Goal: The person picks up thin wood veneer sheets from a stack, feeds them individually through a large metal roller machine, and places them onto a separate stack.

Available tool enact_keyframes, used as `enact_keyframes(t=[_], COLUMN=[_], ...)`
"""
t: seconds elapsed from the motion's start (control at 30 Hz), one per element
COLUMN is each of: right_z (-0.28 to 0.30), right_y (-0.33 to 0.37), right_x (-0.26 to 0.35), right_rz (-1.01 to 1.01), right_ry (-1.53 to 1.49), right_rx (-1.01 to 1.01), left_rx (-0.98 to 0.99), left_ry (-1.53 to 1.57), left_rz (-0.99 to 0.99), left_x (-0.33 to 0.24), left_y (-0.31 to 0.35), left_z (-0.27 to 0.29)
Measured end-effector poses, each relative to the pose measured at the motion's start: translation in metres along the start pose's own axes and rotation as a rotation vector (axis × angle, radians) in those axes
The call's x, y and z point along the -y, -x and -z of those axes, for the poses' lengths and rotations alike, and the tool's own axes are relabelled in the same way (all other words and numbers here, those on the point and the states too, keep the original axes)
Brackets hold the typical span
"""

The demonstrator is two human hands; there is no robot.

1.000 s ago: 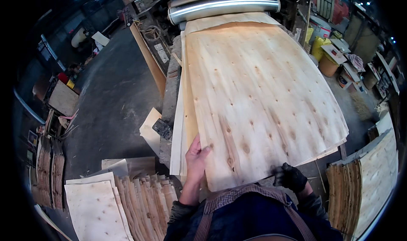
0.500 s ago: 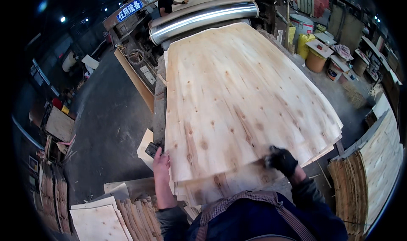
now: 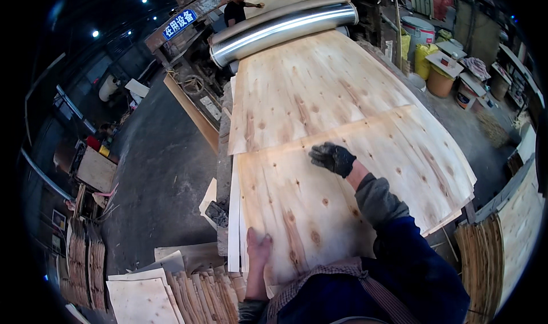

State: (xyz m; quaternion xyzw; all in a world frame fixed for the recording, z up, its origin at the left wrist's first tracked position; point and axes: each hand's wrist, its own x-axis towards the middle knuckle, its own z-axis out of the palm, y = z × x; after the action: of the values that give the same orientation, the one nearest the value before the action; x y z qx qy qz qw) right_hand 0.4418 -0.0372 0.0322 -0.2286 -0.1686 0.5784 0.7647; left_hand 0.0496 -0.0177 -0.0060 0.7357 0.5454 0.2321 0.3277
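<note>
A large pale veneer sheet (image 3: 297, 96) with knots lies partly under a shiny metal roller (image 3: 285, 32) at the far end. Its near edge crosses a second knotty veneer sheet (image 3: 325, 201), which lies on a stack of others. Over this lower sheet, just short of the crossing edge, is my right hand (image 3: 333, 159) in a dark glove. Its fingers stretch to the left and grip nothing. My bare left hand (image 3: 258, 248) rests at the lower sheet's left edge, fingers up and thumb apart; whether its fingertips touch the sheet cannot be made out.
Stacks of veneer stand at the lower left (image 3: 142, 298) and right (image 3: 485, 261). A small dark object (image 3: 217, 213) sits by the stack's left side. Buckets and a yellow bag (image 3: 422, 60) stand at the right. Beyond the roller, a person's arm (image 3: 251, 5) reaches over another sheet.
The top sheet has slid away toward the roller, uncovering much of the sheet beneath. My right hand has moved forward and left; my left hand now lies lower, at the lower sheet's edge.
</note>
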Motion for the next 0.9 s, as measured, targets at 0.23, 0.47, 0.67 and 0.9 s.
enact_keyframes(t=[0.23, 0.47, 0.67, 0.9], right_z=[-0.016, -0.061, -0.039, -0.051], right_y=[0.132, 0.279, 0.349, 0.334], right_x=[-0.048, -0.064, -0.083, -0.058], right_rz=[-0.269, -0.465, -0.321, -0.304], right_ry=[0.063, -0.006, -0.008, 0.38], right_rx=[0.04, -0.109, -0.352, -0.388], left_rx=[0.135, 0.333, 0.282, 0.298], left_ry=[0.788, 1.085, 1.158, 1.164], left_rz=[0.192, 0.069, -0.006, -0.014], left_x=[0.009, -0.045, -0.081, -0.092], left_y=[-0.013, -0.007, -0.008, -0.039], left_z=[0.018, 0.065, 0.085, 0.111])
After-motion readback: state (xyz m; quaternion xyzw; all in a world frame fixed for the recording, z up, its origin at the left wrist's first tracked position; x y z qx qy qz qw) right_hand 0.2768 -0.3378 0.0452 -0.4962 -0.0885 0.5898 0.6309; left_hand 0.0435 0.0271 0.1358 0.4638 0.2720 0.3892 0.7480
